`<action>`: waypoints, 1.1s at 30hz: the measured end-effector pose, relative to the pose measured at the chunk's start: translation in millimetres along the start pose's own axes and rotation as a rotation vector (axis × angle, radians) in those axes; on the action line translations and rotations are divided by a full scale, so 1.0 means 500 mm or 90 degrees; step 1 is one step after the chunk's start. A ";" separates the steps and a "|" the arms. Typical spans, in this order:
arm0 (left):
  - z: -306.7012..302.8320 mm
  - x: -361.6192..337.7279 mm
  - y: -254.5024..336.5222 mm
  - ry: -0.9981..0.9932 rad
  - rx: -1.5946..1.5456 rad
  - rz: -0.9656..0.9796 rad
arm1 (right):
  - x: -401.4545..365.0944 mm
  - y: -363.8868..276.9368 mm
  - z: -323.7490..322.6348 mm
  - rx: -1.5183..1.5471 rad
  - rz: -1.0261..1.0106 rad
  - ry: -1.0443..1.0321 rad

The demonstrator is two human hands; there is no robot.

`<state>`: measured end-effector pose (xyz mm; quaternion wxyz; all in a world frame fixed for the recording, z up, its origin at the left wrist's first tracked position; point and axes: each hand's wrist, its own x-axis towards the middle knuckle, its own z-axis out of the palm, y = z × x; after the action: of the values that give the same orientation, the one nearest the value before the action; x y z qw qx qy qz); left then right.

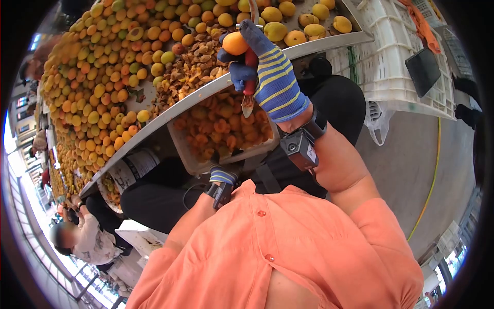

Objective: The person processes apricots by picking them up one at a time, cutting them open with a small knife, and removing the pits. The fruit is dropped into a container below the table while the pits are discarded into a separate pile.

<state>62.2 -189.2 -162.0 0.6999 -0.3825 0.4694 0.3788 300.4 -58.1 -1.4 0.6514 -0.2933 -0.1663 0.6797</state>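
Observation:
My right hand (260, 67), in a blue glove with a yellow-striped cuff, is raised over the metal table's edge. It is closed around a red-handled knife (247, 107) whose short blade points down toward me, and a whole orange apricot (235, 44) sits against its fingers. Below, my left hand (221, 172) in a matching glove is at the near rim of a plastic crate (191, 164); its fingers are mostly foreshortened. Halved apricots (221, 123) fill that crate, which stands under the table edge.
Whole apricots (98, 92) cover the metal table (329, 44), with a heap of pits and scraps (193, 72) near its edge. White crates (381, 46) stand at right, a dark tablet-like panel (423, 72) on them. Another person (92, 239) sits at lower left.

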 end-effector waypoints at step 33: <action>0.341 0.070 0.215 -0.064 1.699 1.003 | 0.019 0.002 -0.001 -0.012 -0.045 0.101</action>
<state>38.8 14.1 -168.9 0.1661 0.8452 0.5072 -0.0286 299.8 -48.8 -4.1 0.6833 -0.3465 -0.1309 0.6293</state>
